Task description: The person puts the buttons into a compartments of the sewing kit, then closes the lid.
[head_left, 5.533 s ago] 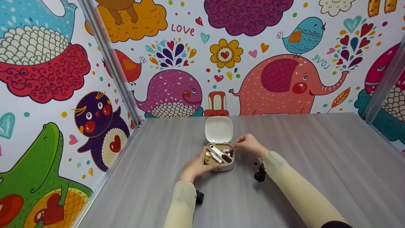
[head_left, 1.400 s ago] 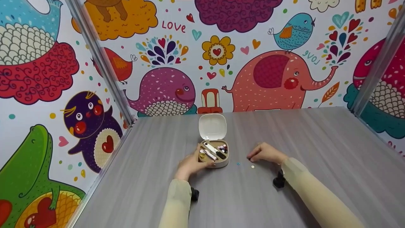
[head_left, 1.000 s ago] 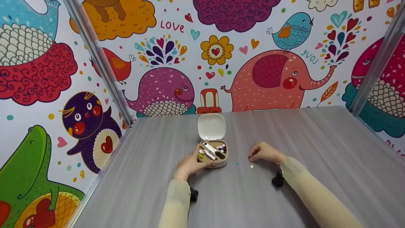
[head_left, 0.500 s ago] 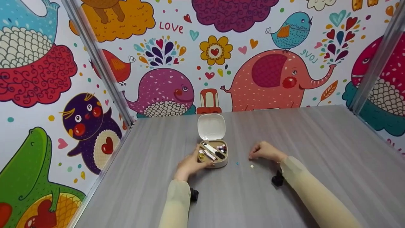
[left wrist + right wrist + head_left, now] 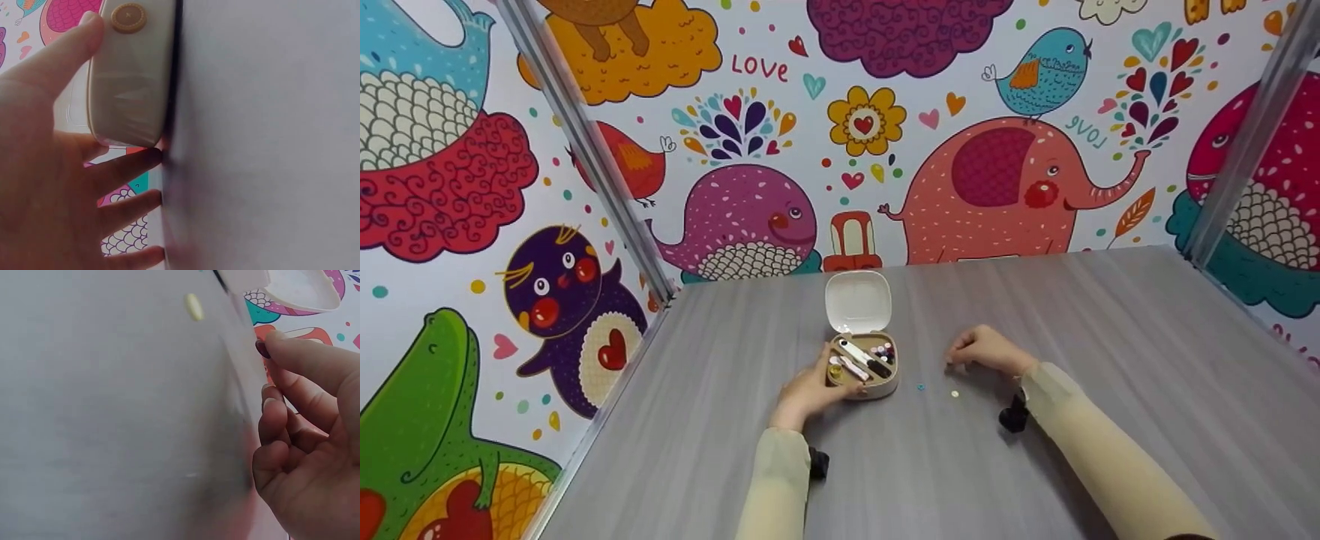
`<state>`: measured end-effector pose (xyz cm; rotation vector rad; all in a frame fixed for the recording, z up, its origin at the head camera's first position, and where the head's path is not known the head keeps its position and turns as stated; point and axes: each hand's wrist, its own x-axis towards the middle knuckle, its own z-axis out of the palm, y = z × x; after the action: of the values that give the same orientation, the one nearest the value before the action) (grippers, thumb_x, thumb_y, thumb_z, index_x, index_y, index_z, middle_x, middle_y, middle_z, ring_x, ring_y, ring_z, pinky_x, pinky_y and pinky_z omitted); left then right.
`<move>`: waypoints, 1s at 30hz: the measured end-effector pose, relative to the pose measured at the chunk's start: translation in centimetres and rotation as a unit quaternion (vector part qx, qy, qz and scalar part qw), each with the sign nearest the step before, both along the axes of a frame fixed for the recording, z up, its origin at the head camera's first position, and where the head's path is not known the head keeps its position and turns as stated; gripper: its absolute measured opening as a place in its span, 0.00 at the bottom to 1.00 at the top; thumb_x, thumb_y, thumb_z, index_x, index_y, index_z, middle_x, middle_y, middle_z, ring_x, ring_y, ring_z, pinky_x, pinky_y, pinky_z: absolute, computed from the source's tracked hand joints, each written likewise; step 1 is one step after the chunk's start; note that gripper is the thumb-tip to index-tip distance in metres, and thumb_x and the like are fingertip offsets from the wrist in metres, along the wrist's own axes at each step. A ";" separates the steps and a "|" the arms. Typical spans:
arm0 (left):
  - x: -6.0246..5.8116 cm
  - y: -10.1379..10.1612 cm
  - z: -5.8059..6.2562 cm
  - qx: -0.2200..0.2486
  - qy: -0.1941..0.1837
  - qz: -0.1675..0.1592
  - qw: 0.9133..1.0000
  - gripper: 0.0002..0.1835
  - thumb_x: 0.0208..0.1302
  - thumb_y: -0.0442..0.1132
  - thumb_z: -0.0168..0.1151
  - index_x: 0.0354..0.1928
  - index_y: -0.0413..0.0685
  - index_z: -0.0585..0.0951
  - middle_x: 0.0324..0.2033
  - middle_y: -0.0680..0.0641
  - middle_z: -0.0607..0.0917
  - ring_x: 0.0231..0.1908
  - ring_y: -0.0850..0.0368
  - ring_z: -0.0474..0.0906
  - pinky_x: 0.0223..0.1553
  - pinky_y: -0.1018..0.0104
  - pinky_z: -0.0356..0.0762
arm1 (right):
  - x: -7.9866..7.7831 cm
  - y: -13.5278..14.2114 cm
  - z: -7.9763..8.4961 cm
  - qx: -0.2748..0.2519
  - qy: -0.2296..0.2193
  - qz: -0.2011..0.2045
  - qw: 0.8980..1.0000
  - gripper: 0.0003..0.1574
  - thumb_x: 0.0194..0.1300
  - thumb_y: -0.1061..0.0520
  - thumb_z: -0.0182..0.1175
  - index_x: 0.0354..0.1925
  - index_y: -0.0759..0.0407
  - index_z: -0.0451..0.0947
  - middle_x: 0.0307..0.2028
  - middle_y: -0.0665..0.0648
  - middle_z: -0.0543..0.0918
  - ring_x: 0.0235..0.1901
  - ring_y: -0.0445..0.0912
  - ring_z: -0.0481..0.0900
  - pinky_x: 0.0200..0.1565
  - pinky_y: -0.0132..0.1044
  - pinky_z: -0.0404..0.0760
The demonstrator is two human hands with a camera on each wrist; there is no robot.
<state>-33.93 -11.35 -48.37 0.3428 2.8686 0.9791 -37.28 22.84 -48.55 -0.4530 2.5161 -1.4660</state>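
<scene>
The sewing kit box (image 5: 877, 390) stands on the table with its white lid (image 5: 858, 301) raised. My left hand (image 5: 804, 390) holds it at the left front corner, thumb on the front wall; the left wrist view shows a round button-shaped clasp (image 5: 129, 18) beside the thumb. Right of the box, my right hand (image 5: 984, 351) pinches a dark red button (image 5: 262, 349) between thumb and forefinger, just above the table. Near it lie a blue button (image 5: 920, 387) and a pale yellow button (image 5: 955, 394).
Inside the box are a white-and-black tool (image 5: 864, 357), a gold-coloured item (image 5: 835, 371) and several small coloured pieces (image 5: 883, 350) in the right compartment. A patterned wall (image 5: 780, 150) closes off the table's back, another its left side.
Earlier my right hand was at the box's right edge. It moved right to the table, took the dark red button, and now has risen slightly. The left hand keeps its hold.
</scene>
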 end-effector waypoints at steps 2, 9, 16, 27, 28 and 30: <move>0.0 0.1 0.0 0.000 -0.003 0.001 1.000 0.58 0.52 0.69 0.64 0.76 0.48 0.51 0.66 0.32 0.66 0.62 0.34 0.67 0.59 0.39 0.64 | 0.0 0.1 0.3 -0.006 0.005 0.003 1.000 0.09 0.60 0.61 0.65 0.33 0.69 0.85 0.28 0.61 0.84 0.25 0.45 0.74 0.30 0.35 0.74; -0.1 0.1 -0.1 0.005 0.004 -0.014 1.000 0.57 0.53 0.67 0.65 0.76 0.45 0.50 0.65 0.31 0.68 0.60 0.36 0.69 0.57 0.43 0.68 | 0.0 0.3 1.4 0.003 0.031 -0.015 0.999 0.10 0.59 0.61 0.66 0.34 0.70 0.85 0.32 0.63 0.85 0.28 0.47 0.75 0.34 0.40 0.75; 0.0 0.2 0.0 0.006 -0.001 -0.015 1.000 0.57 0.54 0.67 0.65 0.76 0.45 0.50 0.66 0.32 0.67 0.61 0.35 0.68 0.58 0.42 0.66 | -0.2 0.4 2.6 0.016 0.034 -0.035 0.999 0.09 0.61 0.59 0.65 0.33 0.65 0.86 0.33 0.63 0.85 0.28 0.45 0.72 0.34 0.41 0.73; -0.2 0.0 -0.1 0.000 0.000 -0.005 1.000 0.57 0.53 0.68 0.64 0.76 0.46 0.51 0.67 0.33 0.67 0.62 0.35 0.67 0.59 0.41 0.64 | 0.6 0.4 5.3 0.002 0.035 -0.026 0.999 0.12 0.64 0.60 0.63 0.37 0.71 0.84 0.35 0.64 0.84 0.34 0.52 0.74 0.37 0.38 0.73; -0.2 -0.1 -0.1 0.001 -0.003 -0.003 1.000 0.58 0.53 0.68 0.64 0.76 0.47 0.50 0.67 0.34 0.66 0.62 0.35 0.67 0.60 0.41 0.64 | 0.4 0.5 5.2 0.005 0.036 -0.027 0.999 0.13 0.64 0.59 0.64 0.37 0.71 0.84 0.35 0.64 0.84 0.34 0.51 0.74 0.38 0.39 0.74; -0.1 -0.2 -0.1 0.001 -0.006 -0.001 1.000 0.58 0.52 0.69 0.64 0.76 0.48 0.50 0.67 0.34 0.66 0.63 0.35 0.66 0.60 0.40 0.63 | -0.1 0.8 4.6 0.010 0.036 -0.033 0.999 0.12 0.64 0.58 0.64 0.38 0.69 0.84 0.36 0.64 0.84 0.34 0.50 0.75 0.41 0.42 0.75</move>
<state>-34.05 -11.51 -48.46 0.3398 2.8567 0.9811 -37.37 23.60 -43.93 -0.4293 2.6230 -1.4718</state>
